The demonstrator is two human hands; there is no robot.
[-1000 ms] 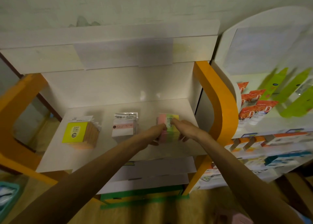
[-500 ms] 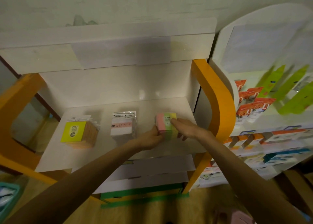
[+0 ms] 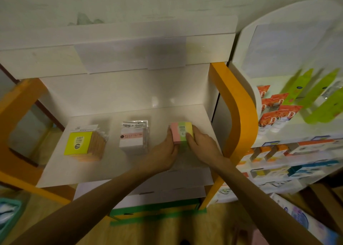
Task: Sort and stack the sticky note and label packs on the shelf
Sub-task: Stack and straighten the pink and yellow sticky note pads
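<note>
Head view: both hands, left (image 3: pixel 163 150) and right (image 3: pixel 201 142), fingers clamped on the 2209 stack (image 3: pixel 181 134) near shelf (image 3: pixel 55 170) right edge. Squaring step; next, release without tipping it.

The yellow sticky note pack (image 3: pixel 78 143) at the left of the shelf (image 3: pixel 59 170) reads "2207", with "STICK" on its header card. The pink, green and yellow striped pack (image 3: pixel 181 134) at the right reads "2209". The orange tubes (image 3: pixel 274 117) on the right-hand rack show a large "D". Other print is too blurred to read.
</note>
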